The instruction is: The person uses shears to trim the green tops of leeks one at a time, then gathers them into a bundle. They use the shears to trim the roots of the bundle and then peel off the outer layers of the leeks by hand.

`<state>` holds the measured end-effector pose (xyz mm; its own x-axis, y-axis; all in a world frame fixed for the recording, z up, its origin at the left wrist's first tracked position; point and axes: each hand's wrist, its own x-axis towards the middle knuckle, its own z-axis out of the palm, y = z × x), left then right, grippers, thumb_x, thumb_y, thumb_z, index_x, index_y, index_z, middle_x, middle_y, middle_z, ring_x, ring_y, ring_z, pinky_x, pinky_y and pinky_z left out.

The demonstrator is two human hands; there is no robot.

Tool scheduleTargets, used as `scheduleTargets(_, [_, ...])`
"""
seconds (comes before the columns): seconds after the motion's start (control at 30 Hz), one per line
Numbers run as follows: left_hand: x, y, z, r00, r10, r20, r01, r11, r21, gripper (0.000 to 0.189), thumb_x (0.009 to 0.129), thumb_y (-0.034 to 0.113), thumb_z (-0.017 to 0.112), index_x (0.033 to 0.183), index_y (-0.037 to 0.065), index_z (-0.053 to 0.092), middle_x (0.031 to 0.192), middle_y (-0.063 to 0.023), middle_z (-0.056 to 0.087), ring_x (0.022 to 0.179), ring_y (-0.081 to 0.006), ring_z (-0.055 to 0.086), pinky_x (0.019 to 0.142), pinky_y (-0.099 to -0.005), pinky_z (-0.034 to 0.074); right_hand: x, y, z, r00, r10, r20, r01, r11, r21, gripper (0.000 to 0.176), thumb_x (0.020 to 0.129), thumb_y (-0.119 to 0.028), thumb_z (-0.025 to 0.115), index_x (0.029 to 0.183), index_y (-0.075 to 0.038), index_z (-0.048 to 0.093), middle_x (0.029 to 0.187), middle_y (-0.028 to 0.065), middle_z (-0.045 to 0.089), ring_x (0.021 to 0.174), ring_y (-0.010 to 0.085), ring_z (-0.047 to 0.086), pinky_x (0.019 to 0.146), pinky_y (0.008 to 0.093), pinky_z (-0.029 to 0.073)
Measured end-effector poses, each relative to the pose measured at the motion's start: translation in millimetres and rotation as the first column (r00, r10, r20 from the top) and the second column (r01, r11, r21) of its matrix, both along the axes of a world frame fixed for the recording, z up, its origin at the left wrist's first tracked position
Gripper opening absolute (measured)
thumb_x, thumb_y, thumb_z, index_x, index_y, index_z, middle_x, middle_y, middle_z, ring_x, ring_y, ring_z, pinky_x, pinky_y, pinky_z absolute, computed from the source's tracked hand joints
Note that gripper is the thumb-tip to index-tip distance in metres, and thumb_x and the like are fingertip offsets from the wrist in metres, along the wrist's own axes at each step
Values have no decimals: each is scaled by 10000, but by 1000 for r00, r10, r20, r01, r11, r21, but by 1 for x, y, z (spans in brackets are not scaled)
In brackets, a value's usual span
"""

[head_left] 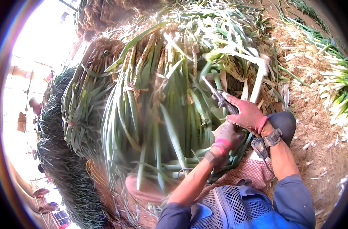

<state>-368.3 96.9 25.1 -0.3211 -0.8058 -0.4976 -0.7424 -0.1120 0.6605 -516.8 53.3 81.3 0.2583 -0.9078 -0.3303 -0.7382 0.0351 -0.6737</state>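
My right hand [248, 115], in a reddish work glove, is closed around the black handle of an air blow gun [222, 100]. Its thin metal nozzle points up and to the left, and a black fitting with a hose [260, 147] hangs below the wrist. Just beneath it, my left hand [228, 134], in a dirty glove with a pink cuff, has its fingers curled. Green onion leaves [240, 150] run out beside that hand; its grip is partly hidden. Above the hands, a pale onion stalk [259, 81] bends over, blurred. Long green onions [158, 99] lie heaped to the left.
More bundled green onions [80, 110] and a dark green stack [65, 164] stand left. Roots and scraps [315, 152] cover the ground at right, near peeled white-stemmed onions [339, 78]. A checkered cloth [254, 171] lies over my lap. Another person [35, 106] is at far left.
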Motion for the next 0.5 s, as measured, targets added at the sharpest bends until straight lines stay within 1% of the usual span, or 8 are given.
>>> scheduleTargets(0.07, [4, 1, -18, 995, -67, -76, 48, 971, -233, 372, 947, 397, 754, 1200, 127, 785, 1036, -149, 805, 947, -320, 791, 854, -428, 605, -4, -5, -12, 993, -83, -84, 76, 994, -84, 860, 851, -376, 736, 1651, -218, 462, 1004, 267, 752, 934, 445, 730, 881, 506, 571])
scheduleTargets(0.1, [10, -13, -25, 981, 11, -193, -10, 1000, 7, 416, 945, 393, 761, 1247, 109, 781, 1017, -133, 815, 897, -269, 796, 839, -401, 610, -3, -7, -1, 975, -121, -187, 110, 992, -66, 856, 850, -375, 734, 1648, -217, 467, 1007, 266, 754, 935, 441, 731, 881, 504, 572])
scheduleTargets(0.17, [27, -39, -38, 926, 206, -317, -240, 968, -71, 452, 959, 391, 743, 1305, 101, 765, 1041, -118, 820, 884, -228, 796, 839, -376, 612, -18, -4, -21, 994, -102, 41, 105, 990, -96, 869, 825, -394, 752, 1629, -187, 496, 1015, 253, 763, 935, 421, 742, 874, 488, 579])
scheduleTargets(0.23, [44, -80, -12, 963, 268, -34, -270, 949, -165, 490, 966, 436, 721, 1303, 82, 756, 1068, -160, 811, 929, -293, 798, 867, -408, 616, -14, 2, -17, 990, -90, 106, 109, 977, -182, 882, 824, -400, 759, 1633, -171, 491, 1057, 247, 763, 948, 397, 749, 883, 474, 574])
scheduleTargets(0.3, [57, -110, -27, 903, 368, 222, -262, 881, -393, 553, 966, 534, 701, 1234, 54, 763, 1097, -213, 801, 1011, -377, 785, 893, -466, 610, -10, -1, 1, 987, -159, 36, 157, 986, 51, 882, 837, -397, 759, 1640, -166, 479, 1127, 244, 757, 989, 390, 746, 918, 457, 570])
scheduleTargets(0.37, [59, -135, -15, 847, 398, 353, -306, 907, -289, 646, 946, 621, 695, 1171, 18, 755, 1116, -256, 786, 1082, -426, 760, 912, -508, 599, -11, 3, -13, 995, -22, 96, 29, 996, -79, 876, 845, -398, 760, 1639, -157, 477, 1179, 246, 747, 1040, 395, 735, 958, 453, 564])
scheduleTargets(0.43, [57, -153, -22, 855, 328, 401, -255, 940, -226, 692, 926, 642, 714, 1177, -3, 741, 1122, -266, 785, 1098, -420, 764, 928, -507, 601, -5, 1, -3, 994, -5, 105, -8, 992, 126, 879, 847, -401, 762, 1640, -157, 473, 1186, 248, 745, 1063, 411, 724, 982, 457, 562])
scheduleTargets(0.5, [49, -163, -31, 805, 331, 493, -240, 941, -241, 687, 916, 624, 729, 1184, -8, 736, 1109, -279, 784, 1104, -427, 764, 948, -500, 604, -2, 3, -23, 994, -51, 96, 55, 998, -41, 887, 848, -403, 761, 1647, -160, 465, 1158, 247, 745, 1056, 415, 721, 979, 464, 559])
